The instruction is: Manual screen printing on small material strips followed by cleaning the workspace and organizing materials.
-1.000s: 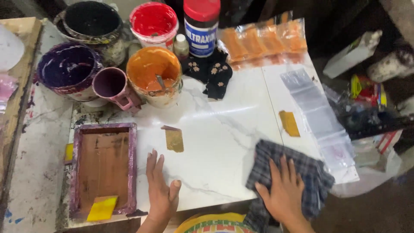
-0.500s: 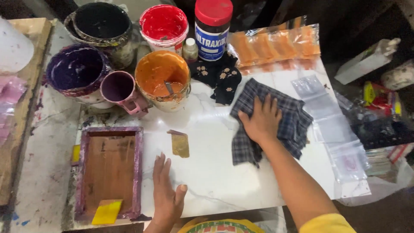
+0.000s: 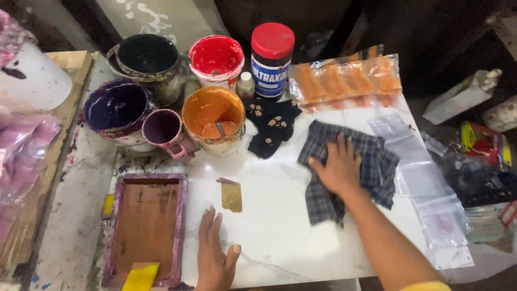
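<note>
My right hand [image 3: 338, 166] presses flat on a dark checked cloth [image 3: 371, 156] spread on the white tabletop [image 3: 274, 226], right of centre. My left hand [image 3: 214, 257] lies flat, fingers apart, on the tabletop near the front edge, holding nothing. It rests just right of a wooden screen frame with purple-stained edges [image 3: 145, 226] and below a small tan card [image 3: 231, 196]. A yellow squeegee [image 3: 141, 277] sits at the frame's near end.
Paint tubs stand at the back: black [image 3: 146, 56], red [image 3: 217, 58], purple [image 3: 114, 108], orange [image 3: 214, 116], plus a purple mug [image 3: 163, 129] and a red-lidded jar [image 3: 272, 59]. A black spotted cloth [image 3: 271, 126], orange packets [image 3: 344, 81] and clear bags [image 3: 425, 183] lie nearby.
My right hand has slid the checked cloth from the front right corner up toward the table's middle, then slightly back toward me. My left hand stays flat in place.
</note>
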